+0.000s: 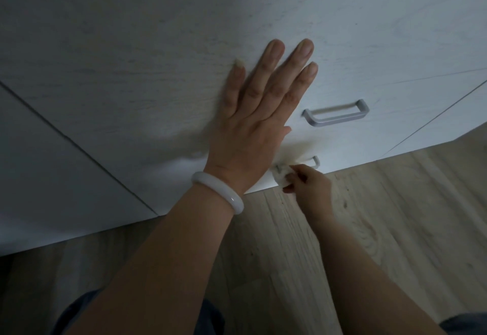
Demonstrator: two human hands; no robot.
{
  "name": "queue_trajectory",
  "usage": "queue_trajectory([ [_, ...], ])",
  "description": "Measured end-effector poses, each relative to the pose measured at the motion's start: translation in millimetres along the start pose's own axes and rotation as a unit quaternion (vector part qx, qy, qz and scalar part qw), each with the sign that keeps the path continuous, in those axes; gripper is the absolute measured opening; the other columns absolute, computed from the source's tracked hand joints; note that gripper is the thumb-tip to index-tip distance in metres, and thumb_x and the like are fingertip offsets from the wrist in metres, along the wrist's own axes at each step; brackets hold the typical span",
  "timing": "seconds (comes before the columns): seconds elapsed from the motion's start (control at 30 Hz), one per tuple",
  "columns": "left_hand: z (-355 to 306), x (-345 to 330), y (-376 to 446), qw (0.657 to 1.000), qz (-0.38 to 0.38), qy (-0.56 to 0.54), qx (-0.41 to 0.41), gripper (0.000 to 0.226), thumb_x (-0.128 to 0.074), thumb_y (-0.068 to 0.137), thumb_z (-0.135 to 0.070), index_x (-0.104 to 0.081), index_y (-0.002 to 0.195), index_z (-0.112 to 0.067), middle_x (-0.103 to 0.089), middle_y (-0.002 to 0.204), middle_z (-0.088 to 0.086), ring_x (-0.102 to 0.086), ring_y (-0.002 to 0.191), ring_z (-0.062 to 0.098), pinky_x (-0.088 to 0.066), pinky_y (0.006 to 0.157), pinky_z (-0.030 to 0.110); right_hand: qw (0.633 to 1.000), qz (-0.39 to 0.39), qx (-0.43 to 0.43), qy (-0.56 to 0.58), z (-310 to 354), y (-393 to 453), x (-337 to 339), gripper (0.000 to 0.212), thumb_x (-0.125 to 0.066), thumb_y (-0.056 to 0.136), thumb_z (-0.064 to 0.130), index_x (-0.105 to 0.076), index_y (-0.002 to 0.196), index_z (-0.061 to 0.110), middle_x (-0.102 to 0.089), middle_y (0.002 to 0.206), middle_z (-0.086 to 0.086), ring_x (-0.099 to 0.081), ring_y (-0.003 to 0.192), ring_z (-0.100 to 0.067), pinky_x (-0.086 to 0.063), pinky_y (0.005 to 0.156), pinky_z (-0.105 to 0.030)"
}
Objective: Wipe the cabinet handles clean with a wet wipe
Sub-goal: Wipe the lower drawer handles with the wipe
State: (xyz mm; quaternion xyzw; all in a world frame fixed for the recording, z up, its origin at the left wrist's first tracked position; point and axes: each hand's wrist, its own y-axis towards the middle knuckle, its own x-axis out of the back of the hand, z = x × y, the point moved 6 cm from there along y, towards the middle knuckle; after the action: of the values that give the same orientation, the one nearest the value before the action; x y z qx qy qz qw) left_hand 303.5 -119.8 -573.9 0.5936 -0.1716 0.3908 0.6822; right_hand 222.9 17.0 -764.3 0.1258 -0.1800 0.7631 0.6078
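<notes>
While the left hand (pixel 253 113) lies flat against the pale cabinet front (pixel 147 71), its fingers (pixel 297 71) straight and close together with the thumb tucked along the right edge of the palm, the right hand (pixel 307 183) works lower down near the floor. A white bangle (pixel 218 192) circles the left wrist. The right hand's fingers are curled and pinch a crumpled wet wipe (pixel 282 175), which is pressed against the left end of the lower handle (pixel 313 162); only the right end of that handle shows, the rest being covered by the wipe and the hand. This part of the picture is blurred, so the exact contact between wipe and metal cannot be told.

Above it, just to the right of the left hand's little finger, sits the upper handle (pixel 336 113), a grey metal bar mounted across a drawer front, with nothing touching it. Thin dark seams divide the cabinet into panels, 1 running diagonally at the left and others at the right.

Below the cabinet's bottom edge lies a light wood-grain floor (pixel 382 216). Both bare forearms reach in from the bottom of the view, and dark blue fabric (pixel 79 316) of the person's clothing shows at the lower left and lower right corners.
</notes>
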Motion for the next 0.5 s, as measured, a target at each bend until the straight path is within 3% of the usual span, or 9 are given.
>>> queue_trajectory([
  [0.1,0.2,0.1,-0.7,1.000,0.003,0.000,-0.003,0.091,-0.063,0.085,-0.041,-0.009,0.157,-0.024,-0.006,0.163,-0.005,0.002,0.147,0.025,0.016,0.115,0.046,0.994,0.007,-0.045,0.096,-10.7,2.0,6.2,0.027,-0.062,0.087,-0.001,-0.072,0.091,0.024,-0.074,0.081,-0.002,-0.072,0.067,-0.023,-0.060,0.072,-0.038],
  [0.2,0.3,1.6,-1.3,1.000,0.001,0.002,-0.002,0.091,-0.063,0.084,-0.041,-0.010,0.157,-0.025,-0.008,0.164,-0.006,0.001,0.148,0.024,0.014,0.116,0.046,0.987,0.006,-0.065,0.148,-17.7,1.3,1.3,0.024,-0.059,0.090,-0.003,-0.070,0.104,0.013,-0.073,0.091,-0.012,-0.073,0.073,-0.027,-0.060,0.069,-0.032],
  [0.4,0.2,-0.1,-1.5,1.000,0.000,0.001,-0.002,0.093,-0.064,0.084,-0.041,-0.008,0.157,-0.025,-0.006,0.164,-0.006,0.002,0.148,0.024,0.016,0.116,0.045,0.994,0.013,-0.030,0.104,-13.4,-2.9,-9.6,0.031,-0.048,0.093,-0.005,-0.068,0.105,0.016,-0.071,0.096,-0.014,-0.072,0.077,-0.027,-0.057,0.062,-0.023],
  [0.5,0.2,-0.7,-1.0,1.000,0.001,-0.004,-0.002,0.092,-0.063,0.084,-0.040,-0.009,0.157,-0.025,-0.007,0.164,-0.005,0.003,0.148,0.025,0.017,0.116,0.046,0.990,-0.078,-0.045,0.110,-24.6,11.8,21.8,0.040,-0.043,0.088,-0.011,-0.069,0.107,0.013,-0.070,0.096,-0.020,-0.072,0.075,-0.029,-0.058,0.061,-0.022],
])
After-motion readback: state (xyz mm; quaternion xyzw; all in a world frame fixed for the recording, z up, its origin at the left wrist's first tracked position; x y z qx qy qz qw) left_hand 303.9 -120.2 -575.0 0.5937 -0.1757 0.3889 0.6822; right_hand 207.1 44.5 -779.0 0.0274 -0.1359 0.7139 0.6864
